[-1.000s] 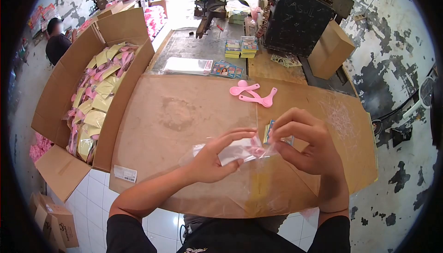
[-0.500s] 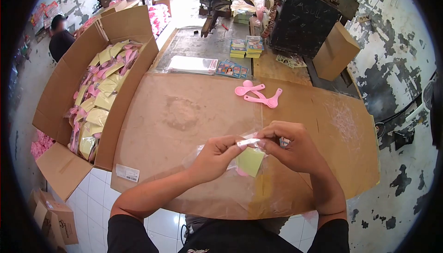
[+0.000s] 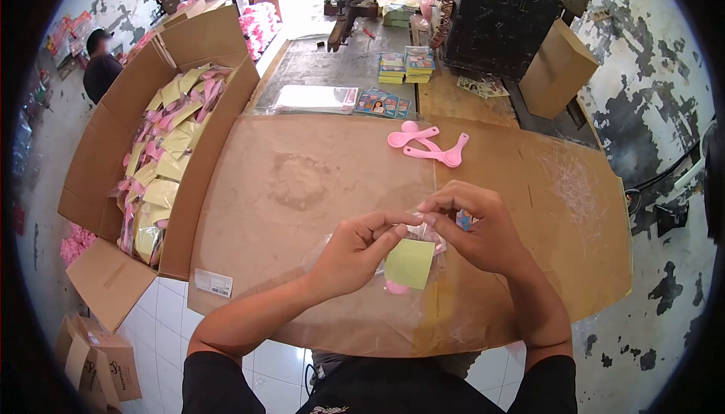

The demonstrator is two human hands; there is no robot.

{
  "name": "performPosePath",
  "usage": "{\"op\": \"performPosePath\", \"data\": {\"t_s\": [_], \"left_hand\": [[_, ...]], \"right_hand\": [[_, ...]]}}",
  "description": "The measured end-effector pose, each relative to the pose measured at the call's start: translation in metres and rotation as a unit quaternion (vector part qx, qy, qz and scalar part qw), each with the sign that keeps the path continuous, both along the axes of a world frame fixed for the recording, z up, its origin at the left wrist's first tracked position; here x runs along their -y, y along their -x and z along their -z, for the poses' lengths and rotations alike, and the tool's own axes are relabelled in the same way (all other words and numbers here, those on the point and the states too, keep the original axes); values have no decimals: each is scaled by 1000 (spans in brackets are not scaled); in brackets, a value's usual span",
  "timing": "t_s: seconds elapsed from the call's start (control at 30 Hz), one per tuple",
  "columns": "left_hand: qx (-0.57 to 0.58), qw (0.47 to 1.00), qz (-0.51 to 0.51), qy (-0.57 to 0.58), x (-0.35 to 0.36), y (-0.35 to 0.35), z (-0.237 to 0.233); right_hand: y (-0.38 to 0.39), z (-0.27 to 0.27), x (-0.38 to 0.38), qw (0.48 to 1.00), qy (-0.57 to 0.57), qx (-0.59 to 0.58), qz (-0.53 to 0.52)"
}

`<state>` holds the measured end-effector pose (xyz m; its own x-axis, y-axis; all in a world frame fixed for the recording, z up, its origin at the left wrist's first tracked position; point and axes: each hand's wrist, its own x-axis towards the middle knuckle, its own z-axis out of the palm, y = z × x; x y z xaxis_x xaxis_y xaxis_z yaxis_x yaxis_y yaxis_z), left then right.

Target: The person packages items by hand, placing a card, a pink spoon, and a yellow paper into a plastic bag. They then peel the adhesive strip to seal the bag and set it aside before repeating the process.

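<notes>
My left hand [image 3: 356, 254] pinches the top edge of a clear plastic bag between thumb and forefinger. A yellow-green card [image 3: 409, 264] shows in the bag, and the rounded end of a pink spoon [image 3: 396, 287] peeks out below the card. My right hand [image 3: 477, 227] has thumb and forefinger closed together at the bag's upper right corner, its other fingers curled. Between the hands the film is thin and hard to make out. Beyond them, pink spoons [image 3: 445, 155] lie loosely together on the cardboard sheet [image 3: 302, 187].
On the left stands a large carton [image 3: 200, 134] full of bagged pink spoons with yellow cards. Clear bags [image 3: 313, 99], printed cards [image 3: 384, 103] and card stacks [image 3: 418, 63] lie at the back. A dark box [image 3: 495, 25] stands at back right. Another person [image 3: 102, 66] is at far left.
The bag's card has turned from tilted to nearly upright. My right fingers have lifted slightly and the shiny folded film between my hands is less visible. The whole view has shifted a little.
</notes>
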<state>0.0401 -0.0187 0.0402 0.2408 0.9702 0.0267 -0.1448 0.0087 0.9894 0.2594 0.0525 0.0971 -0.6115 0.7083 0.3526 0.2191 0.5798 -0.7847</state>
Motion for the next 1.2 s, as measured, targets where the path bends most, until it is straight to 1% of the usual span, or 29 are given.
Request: {"op": "performPosePath", "data": {"t_s": [0.07, 0.17, 0.27, 0.37, 0.47, 0.57, 0.67, 0.77, 0.87, 0.97, 1.07, 1.17, 1.2], "left_hand": [[-4, 1000, 4, -1, 1, 0, 4], [22, 999, 19, 19, 4, -2, -1], [14, 999, -34, -11, 4, -11, 1], [-55, 998, -21, -23, -1, -4, 15], [-76, 996, -25, -35, -1, -5, 11], [-138, 990, -2, -22, 2, -3, -10], [-121, 984, -13, -129, 0, -6, 8], [-168, 976, -17, -138, 4, -8, 6], [-157, 979, -18, -126, 2, -7, 10], [-198, 977, -6, -76, 2, -2, 2], [-257, 960, -9, -113, 0, -1, 3], [-235, 956, -40, -173, 0, -5, 12], [-247, 951, -40, -182, 0, -6, 13]], "right_hand": [[1, 0, 2, 1000, 4, -14, -3], [1, 1, 4, 1000, 19, -19, 14], [0, -2, 4, 997, 67, -3, 32], [-2, 8, -1, 999, -8, 22, 38], [5, 13, -2, 980, -194, 4, 47], [8, 8, 1, 941, -331, 69, 29], [10, 14, 2, 944, -318, 83, 36], [13, 23, 5, 970, -228, 55, 64], [12, 21, 5, 959, -270, 55, 67], [10, 14, 4, 948, -308, 67, 44], [10, 13, 7, 942, -322, 87, 34], [13, 20, 7, 926, -360, 111, 28], [14, 20, 8, 916, -381, 125, 29]]}}
